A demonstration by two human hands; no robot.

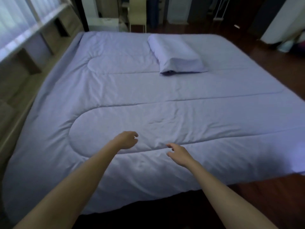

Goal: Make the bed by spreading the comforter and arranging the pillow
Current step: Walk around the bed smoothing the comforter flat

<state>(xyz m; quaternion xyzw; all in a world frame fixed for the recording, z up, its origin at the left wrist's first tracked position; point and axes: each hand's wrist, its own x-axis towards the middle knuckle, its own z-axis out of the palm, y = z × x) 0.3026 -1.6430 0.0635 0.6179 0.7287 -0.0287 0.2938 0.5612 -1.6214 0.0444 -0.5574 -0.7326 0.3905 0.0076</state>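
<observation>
The lavender comforter (148, 100) lies spread flat over the bed, with the matching pillow (176, 54) resting on its far right part. Left hand (127, 140) and right hand (179, 153) hover over its near middle, fingers loosely spread, holding nothing. No writing is legible.

Bedroom view with blurred, cropped edges.
The comforter (148, 96) hides the bed; both forearms are cut off below; the far furniture (137, 12) is blurred.

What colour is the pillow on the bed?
Pale lavender-blue, plain, matching the quilted comforter beneath it; the soft rectangular pillow shows best in the head view.
</observation>
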